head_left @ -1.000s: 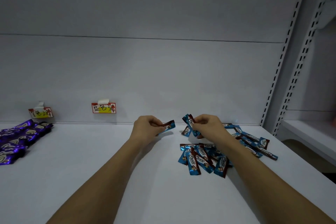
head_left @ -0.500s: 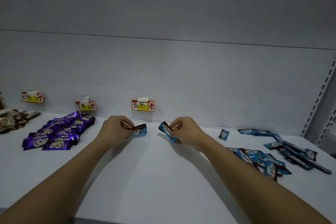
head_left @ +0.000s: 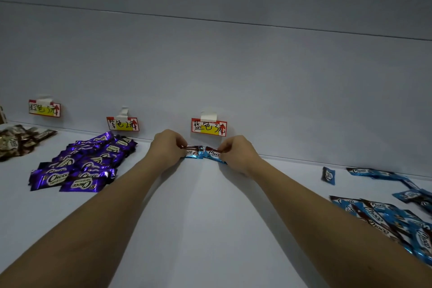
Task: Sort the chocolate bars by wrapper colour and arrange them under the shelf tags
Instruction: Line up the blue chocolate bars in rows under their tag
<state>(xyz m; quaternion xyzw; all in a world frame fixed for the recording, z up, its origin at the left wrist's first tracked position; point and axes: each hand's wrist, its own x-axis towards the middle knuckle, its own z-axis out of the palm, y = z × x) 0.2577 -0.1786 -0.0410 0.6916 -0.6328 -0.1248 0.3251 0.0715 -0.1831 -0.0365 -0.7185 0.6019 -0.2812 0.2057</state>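
Both hands, L (head_left: 168, 147) & R (head_left: 238, 152), each pinch a blue bar (head_left: 195, 152) under blue tag (head_left: 208, 127).

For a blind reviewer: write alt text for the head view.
Two bare hands, left hand and right hand, each pinch a blue chocolate bar, left bar and right bar, low on a white shelf beneath the blue shelf tag. Purple bars lie left under another tag; loose blue bars lie far right.
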